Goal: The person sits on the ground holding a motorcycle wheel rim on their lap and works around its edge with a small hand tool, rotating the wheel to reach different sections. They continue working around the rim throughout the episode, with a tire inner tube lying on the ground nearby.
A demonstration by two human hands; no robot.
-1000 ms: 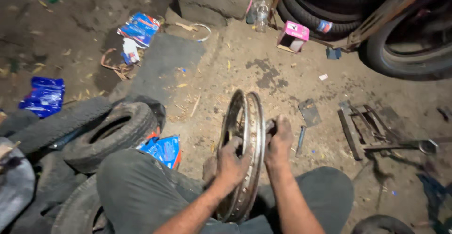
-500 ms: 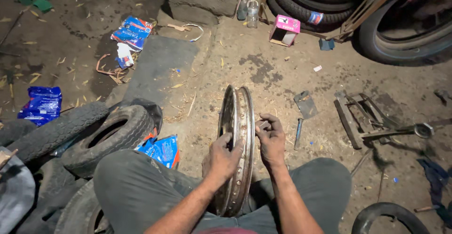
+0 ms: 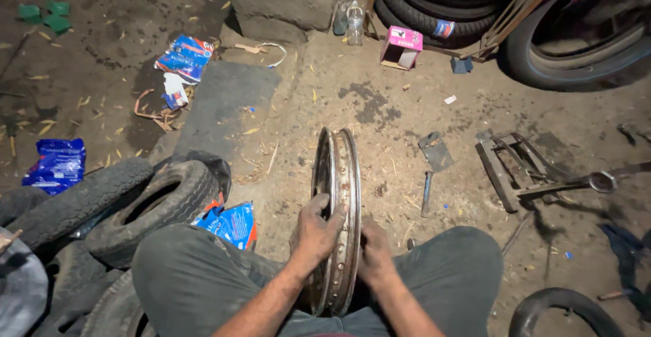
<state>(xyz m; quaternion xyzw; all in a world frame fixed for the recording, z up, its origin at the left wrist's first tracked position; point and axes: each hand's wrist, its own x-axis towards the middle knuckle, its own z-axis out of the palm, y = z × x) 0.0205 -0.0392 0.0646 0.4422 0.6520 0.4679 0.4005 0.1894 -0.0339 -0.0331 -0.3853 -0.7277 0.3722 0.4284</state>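
A bare metal wheel rim stands upright on its edge on the dirt floor, between the knees of the seated person and leaning little either way. The left hand is curled over the near left edge of the rim, fingers wrapped onto the outer band, so it has a closed grip there. The right hand lies against the rim's right side lower down; its fingers press on the metal, but whether they close round the edge I cannot tell.

To handle the rim well here, the grip should sit on the flanges, not in the row of spoke holes, whose edges are likely sharp. The two hands work best on opposite sides, so the rim cannot tip or roll forward. It probably turns most easily in short passes, one hand holding as the other shifts, with the knees bracing the lower part.

A flat scraper and a rod tool lie on the floor just to the right, and a small tyre lies to the left.
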